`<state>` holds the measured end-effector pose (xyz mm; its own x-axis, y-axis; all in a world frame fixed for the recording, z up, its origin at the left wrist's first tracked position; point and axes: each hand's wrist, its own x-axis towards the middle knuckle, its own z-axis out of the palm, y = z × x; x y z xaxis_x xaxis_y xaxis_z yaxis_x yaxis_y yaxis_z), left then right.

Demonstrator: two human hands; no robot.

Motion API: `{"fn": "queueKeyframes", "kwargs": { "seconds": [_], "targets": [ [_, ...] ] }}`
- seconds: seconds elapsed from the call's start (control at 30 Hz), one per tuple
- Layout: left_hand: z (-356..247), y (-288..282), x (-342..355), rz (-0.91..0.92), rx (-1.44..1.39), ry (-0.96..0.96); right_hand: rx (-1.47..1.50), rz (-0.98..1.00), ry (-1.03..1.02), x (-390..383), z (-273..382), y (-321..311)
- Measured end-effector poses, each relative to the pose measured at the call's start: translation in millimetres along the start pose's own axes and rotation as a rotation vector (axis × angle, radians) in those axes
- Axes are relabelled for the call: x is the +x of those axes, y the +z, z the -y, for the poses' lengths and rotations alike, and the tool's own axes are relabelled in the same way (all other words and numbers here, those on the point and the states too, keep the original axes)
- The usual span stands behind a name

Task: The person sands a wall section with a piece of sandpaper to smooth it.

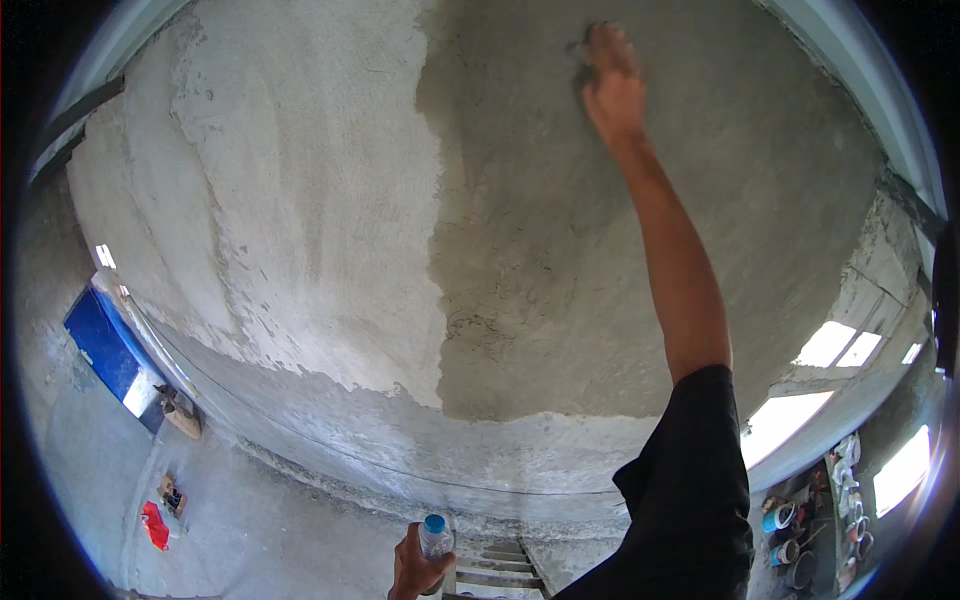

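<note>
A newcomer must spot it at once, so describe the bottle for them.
Start at the big wall with the dark grey patch, then look down to the picture's lower edge, just left of the ladder-like slats. There the left hand grips a clear bottle. Its round blue cap stands out against the grey floor and slats around it.

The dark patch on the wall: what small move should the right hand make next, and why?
Perhaps slide the right hand leftward, toward the ragged border of the dark patch: the hand, blurred, is over that patch, while the pale wall area lies beyond the border. The left hand is occupied with a blue-capped bottle.
</note>
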<state>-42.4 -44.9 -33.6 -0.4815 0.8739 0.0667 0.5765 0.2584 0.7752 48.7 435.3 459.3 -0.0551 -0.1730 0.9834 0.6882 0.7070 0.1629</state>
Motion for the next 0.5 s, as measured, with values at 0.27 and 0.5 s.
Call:
{"fn": "queueKeyframes", "kwargs": {
  "seconds": [0.27,0.5],
  "targets": [
    [-8,-4,-7,-0.039,-0.062,0.035,0.199,0.499,-0.223,-60,46,-17],
    [-1,4,-3,-0.043,-0.031,-0.014,0.077,0.050,-0.004,20,-27,0]
  ]
}}
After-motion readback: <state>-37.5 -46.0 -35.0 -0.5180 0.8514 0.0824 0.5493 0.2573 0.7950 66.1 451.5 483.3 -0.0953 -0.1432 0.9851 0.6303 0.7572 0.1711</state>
